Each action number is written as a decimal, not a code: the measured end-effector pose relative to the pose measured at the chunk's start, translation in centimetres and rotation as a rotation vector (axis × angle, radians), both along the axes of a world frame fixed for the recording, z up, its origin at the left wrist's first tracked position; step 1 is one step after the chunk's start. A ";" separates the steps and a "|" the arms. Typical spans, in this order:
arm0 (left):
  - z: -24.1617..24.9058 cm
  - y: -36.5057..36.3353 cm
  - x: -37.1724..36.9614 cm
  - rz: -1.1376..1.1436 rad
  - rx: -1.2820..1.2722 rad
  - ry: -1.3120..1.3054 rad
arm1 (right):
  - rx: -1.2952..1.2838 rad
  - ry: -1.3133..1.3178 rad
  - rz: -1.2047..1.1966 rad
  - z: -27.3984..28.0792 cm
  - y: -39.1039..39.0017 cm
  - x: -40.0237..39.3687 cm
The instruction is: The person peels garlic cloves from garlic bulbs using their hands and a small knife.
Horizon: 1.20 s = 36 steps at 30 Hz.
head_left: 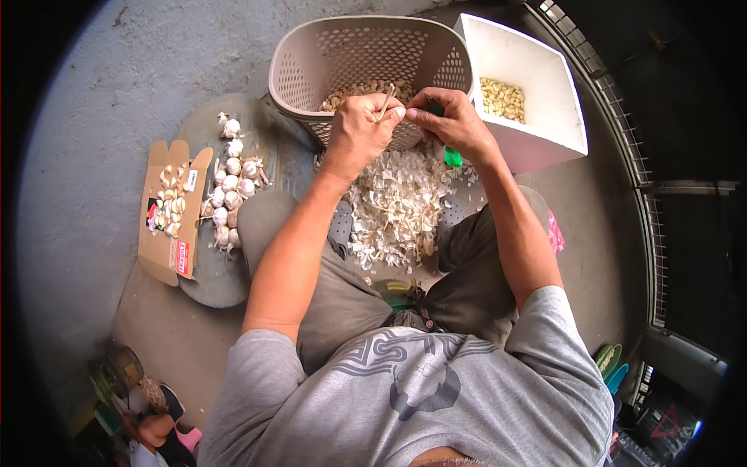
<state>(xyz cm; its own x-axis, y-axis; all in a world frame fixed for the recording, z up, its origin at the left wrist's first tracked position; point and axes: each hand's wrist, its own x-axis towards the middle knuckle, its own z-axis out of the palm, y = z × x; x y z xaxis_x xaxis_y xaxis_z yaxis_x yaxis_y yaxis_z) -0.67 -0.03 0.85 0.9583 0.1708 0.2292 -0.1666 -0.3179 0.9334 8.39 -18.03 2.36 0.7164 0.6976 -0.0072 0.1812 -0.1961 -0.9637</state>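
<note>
My left hand (362,128) is closed around a dry garlic stem (386,103), whose pale stalk pokes up past the fingers. Its thumb tip meets the pinched fingertips of my right hand (459,124) over the near rim of a brown perforated basket (292,58). A dark piece (436,107) shows between the fingers of my right hand, and a bright green piece (453,157) sticks out below it; I cannot tell what it grips. Garlic cloves (354,95) lie inside the basket. Below my hands is a heap of papery garlic skins (397,206).
Right of the basket, a white foam box (537,66) holds peeled cloves (503,100). At left, whole garlic bulbs (231,183) and an opened cardboard box (159,261) with cloves rest on a round board (206,284). Another person (156,424) is at lower left.
</note>
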 end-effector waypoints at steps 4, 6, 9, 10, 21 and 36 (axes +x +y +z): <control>0.3 -0.3 -0.3 -0.022 0.038 -0.015 | 0.031 0.184 -0.010 -0.1 -0.6 0.2; 0.0 -0.3 0.0 -0.023 0.013 -0.049 | 0.152 0.310 -0.004 -0.6 -0.5 0.3; -0.2 -0.2 0.0 -0.055 -0.106 -0.060 | 0.266 0.476 -0.028 -0.9 -0.1 0.1; 0.0 -0.1 -0.1 -0.070 -0.158 -0.057 | 0.287 0.506 -0.044 -1.0 0.0 0.0; -0.7 -1.2 0.7 0.112 -0.229 -0.037 | 0.199 -0.186 -0.190 -2.4 1.8 -0.7; 0.0 -0.4 0.5 0.015 -0.797 0.200 | 0.207 0.126 -0.228 -1.7 1.2 -0.2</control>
